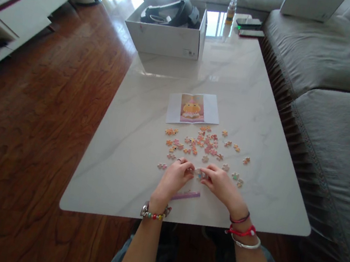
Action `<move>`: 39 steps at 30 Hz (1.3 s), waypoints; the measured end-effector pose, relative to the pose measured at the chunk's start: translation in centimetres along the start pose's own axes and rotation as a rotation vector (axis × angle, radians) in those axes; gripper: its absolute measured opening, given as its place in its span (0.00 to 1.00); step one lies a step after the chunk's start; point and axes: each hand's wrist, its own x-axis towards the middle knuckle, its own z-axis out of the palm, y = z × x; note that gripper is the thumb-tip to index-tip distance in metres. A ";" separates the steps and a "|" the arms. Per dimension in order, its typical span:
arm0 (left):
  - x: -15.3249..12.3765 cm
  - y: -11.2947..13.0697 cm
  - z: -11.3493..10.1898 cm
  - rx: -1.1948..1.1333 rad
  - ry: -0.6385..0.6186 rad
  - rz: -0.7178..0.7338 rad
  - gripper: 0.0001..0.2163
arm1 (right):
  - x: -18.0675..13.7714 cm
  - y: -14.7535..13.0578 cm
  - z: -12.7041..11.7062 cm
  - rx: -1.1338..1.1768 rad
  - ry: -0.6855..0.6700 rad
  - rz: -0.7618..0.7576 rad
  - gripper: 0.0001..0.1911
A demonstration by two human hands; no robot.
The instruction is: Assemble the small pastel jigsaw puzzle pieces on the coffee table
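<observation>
My left hand (175,176) and my right hand (220,183) meet over the near part of a white marble table (144,113), fingers pinched together on small jigsaw pieces (199,173) between them. Several loose puzzle pieces (201,143) lie scattered just beyond my hands. A printed reference picture (193,108) of an orange and pink figure lies flat past the pieces. A joined purple strip of pieces (186,195) rests on the table under my wrists.
A white cardboard box (166,36) holding a dark headset stands at the table's far end. A bottle (231,8) and phones (249,24) sit near it. A grey sofa (335,85) runs along the right. Wooden floor and white shelves (12,3) lie left.
</observation>
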 end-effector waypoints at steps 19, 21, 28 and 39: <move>0.5 1.4 -0.1 0.056 0.016 -0.171 0.04 | 0.4 0.0 1.3 -0.027 0.047 0.031 0.09; 0.3 1.1 -0.6 0.017 0.021 -0.120 0.05 | 0.3 0.4 1.0 0.041 0.062 0.014 0.13; -1.8 -1.2 -3.1 -0.004 0.055 -0.214 0.08 | 0.4 0.9 0.6 0.023 0.078 -0.005 0.09; -1.3 -0.5 -2.2 0.183 -0.041 -0.340 0.07 | 0.6 0.0 1.2 -0.030 0.089 -0.022 0.06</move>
